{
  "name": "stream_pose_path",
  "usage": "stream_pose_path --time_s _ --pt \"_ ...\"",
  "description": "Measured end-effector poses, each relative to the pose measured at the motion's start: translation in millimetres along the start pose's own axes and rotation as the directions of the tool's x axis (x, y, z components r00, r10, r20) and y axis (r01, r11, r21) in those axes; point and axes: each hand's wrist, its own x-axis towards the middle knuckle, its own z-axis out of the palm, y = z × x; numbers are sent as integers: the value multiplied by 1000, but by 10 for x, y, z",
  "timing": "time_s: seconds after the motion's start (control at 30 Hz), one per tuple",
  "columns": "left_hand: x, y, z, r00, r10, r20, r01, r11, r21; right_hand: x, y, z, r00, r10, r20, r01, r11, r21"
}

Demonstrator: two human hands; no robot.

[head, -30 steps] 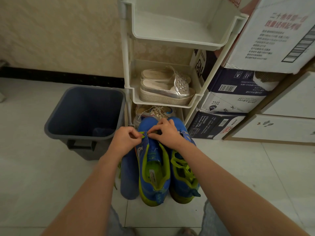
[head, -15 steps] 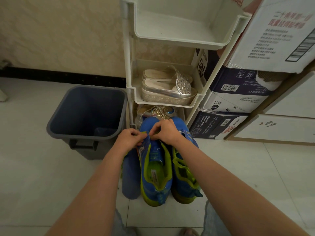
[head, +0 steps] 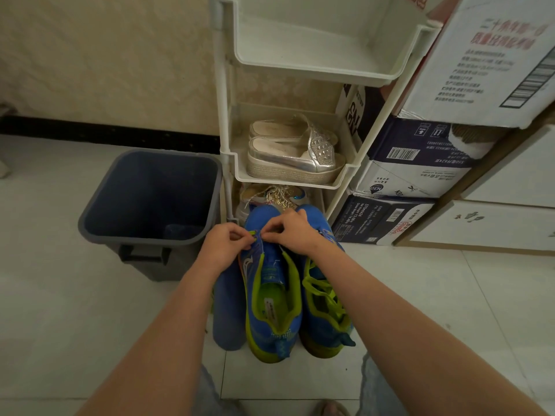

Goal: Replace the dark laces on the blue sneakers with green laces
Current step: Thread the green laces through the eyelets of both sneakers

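Two blue sneakers with lime-green lining stand side by side on the floor, toes away from me. The left sneaker [head: 271,298] has its tongue open and no lace over its middle. The right sneaker [head: 326,307] carries a green lace. My left hand [head: 223,249] and my right hand [head: 292,231] meet over the left sneaker's toe end. Each pinches a bit of the green lace [head: 253,234] between thumb and fingers. A blue insole [head: 228,310] lies along the left sneaker's left side.
A dark blue bin [head: 150,199] stands to the left of the shoes. A white plastic shoe rack [head: 288,175] with silver sandals [head: 295,159] is right behind them. Stacked cardboard boxes [head: 420,163] fill the right side. The floor is pale tile.
Both hands stayed at the toe end of the left sneaker, shifting slightly. A short piece of green lace now shows between my fingertips.
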Motion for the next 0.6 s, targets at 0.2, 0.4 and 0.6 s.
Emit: stream_pose_path --time_s 0.2,0.4,0.6 --pt "-8 5 -19 998 51 -24 -50 998 39 31 -56 39 991 115 -66 -112 992 52" --pt "-24 -22 -6 996 88 -12 -87 994 63 72 -82 60 984 165 -61 -155 978 141" --pt "-10 -9 38 994 87 -63 -79 990 119 71 -74 -7 990 135 46 -140 978 155"
